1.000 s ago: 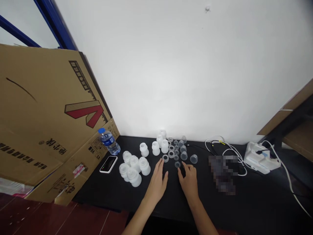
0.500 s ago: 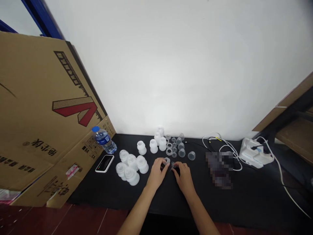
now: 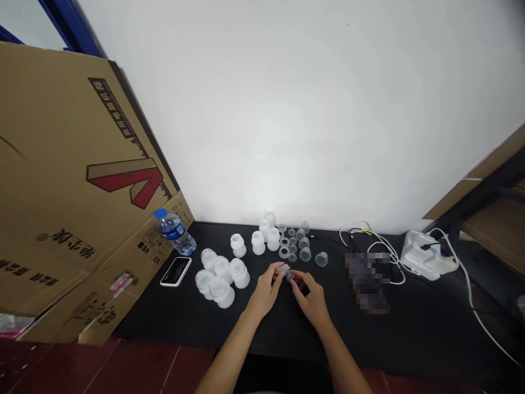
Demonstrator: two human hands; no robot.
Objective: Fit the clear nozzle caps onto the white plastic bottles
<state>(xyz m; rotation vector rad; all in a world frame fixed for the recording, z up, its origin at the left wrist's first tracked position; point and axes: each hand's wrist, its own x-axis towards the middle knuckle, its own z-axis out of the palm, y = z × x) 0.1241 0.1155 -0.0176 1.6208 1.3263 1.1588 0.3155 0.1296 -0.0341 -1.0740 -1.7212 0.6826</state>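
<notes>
As the left hand (image 3: 266, 290) pinches a translucent ring (image 3: 283, 269), the right hand (image 3: 309, 301) grips a clear plastic piece (image 3: 290, 276).

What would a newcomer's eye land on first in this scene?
A large cardboard sheet with a red logo leans at the left. On the black table at centre, frosted white plastic fittings stand in clusters, and the left hand and right hand meet over a small clear piece.

On the table (image 3: 164, 323), a water bottle (image 3: 173, 232) and phone (image 3: 176, 271) sit toward the left end, plastic parts (image 3: 258, 243) lie mid-table, and a cabled device (image 3: 426, 257) sits right.
</notes>
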